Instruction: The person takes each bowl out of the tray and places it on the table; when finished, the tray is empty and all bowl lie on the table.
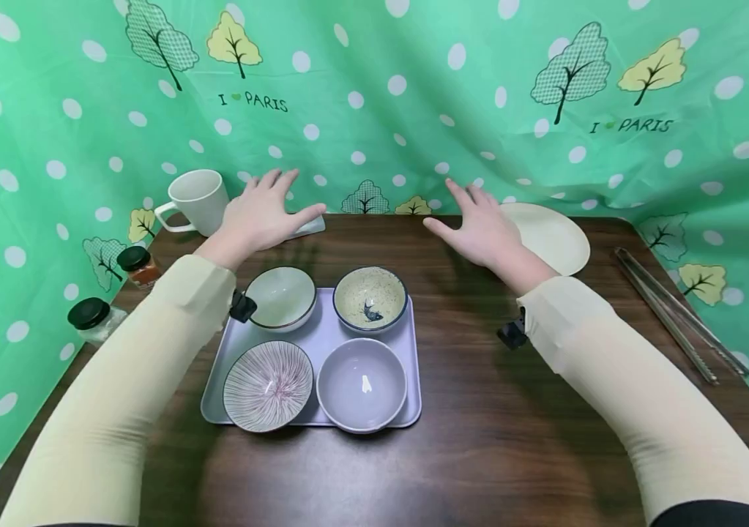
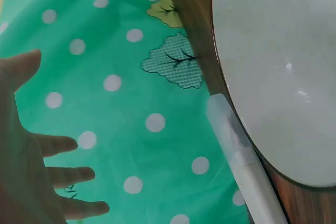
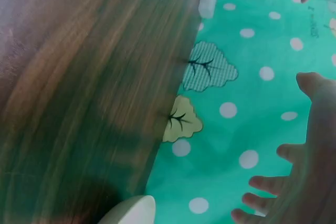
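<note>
My left hand point(image 1: 262, 216) is raised over the back left of the table, fingers spread, holding nothing. It is nearest the white mug point(image 1: 203, 201) and a pale tube-like object point(image 2: 244, 161), partly hidden behind it in the head view. My right hand point(image 1: 482, 230), also spread and free of any object, hovers beside the cream plate point(image 1: 555, 241). Between the forearms, a lilac tray point(image 1: 324, 318) bears a pale dark-rimmed bowl point(image 1: 282, 296), a speckled bowl point(image 1: 361, 293) with a fish motif, a striped bowl point(image 1: 269, 388) and a plain lilac bowl point(image 1: 361, 384).
Two black-lidded jars, one reddish point(image 1: 140, 267) and one whitish point(image 1: 94, 320), stand at the left edge. Metal tongs point(image 1: 673, 315) lie along the right edge. A green dotted cloth point(image 1: 400, 132) hangs behind the dark wooden table point(image 1: 479, 439).
</note>
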Demonstrator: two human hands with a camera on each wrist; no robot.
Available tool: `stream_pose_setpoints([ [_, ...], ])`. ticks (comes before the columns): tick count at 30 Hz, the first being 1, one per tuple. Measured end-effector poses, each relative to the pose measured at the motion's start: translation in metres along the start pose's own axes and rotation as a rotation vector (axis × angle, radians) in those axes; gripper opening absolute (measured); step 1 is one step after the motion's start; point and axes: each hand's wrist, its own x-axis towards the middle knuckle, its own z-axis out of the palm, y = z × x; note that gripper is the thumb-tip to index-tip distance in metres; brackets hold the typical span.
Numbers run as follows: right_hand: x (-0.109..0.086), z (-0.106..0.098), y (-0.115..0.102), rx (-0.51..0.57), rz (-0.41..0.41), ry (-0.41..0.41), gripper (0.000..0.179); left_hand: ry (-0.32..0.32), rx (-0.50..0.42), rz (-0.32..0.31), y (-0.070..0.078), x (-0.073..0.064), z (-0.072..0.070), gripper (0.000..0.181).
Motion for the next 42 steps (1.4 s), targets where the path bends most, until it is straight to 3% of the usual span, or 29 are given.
stream_pose_setpoints([
  [11,-0.029,0.012,-0.013,0.198,-0.087,0.092,0.076,0.213,-0.219,0.003,-0.020,-0.058,-0.002,0.082],
  [19,-0.055,0.028,-0.027,0.362,-0.151,0.109,0.062,0.276,-0.398,0.017,-0.045,-0.101,0.010,0.072],
  [28,-0.073,0.046,-0.035,0.523,-0.128,0.073,0.051,0.191,-0.554,-0.018,-0.076,-0.131,0.032,0.061],
  [37,-0.081,0.065,-0.045,0.676,-0.044,-0.072,0.051,0.002,-0.871,-0.088,-0.110,-0.149,0.058,0.062],
  [42,-0.081,0.076,-0.047,0.728,0.009,-0.133,0.054,-0.117,-0.929,-0.136,-0.117,-0.151,0.074,0.063],
])
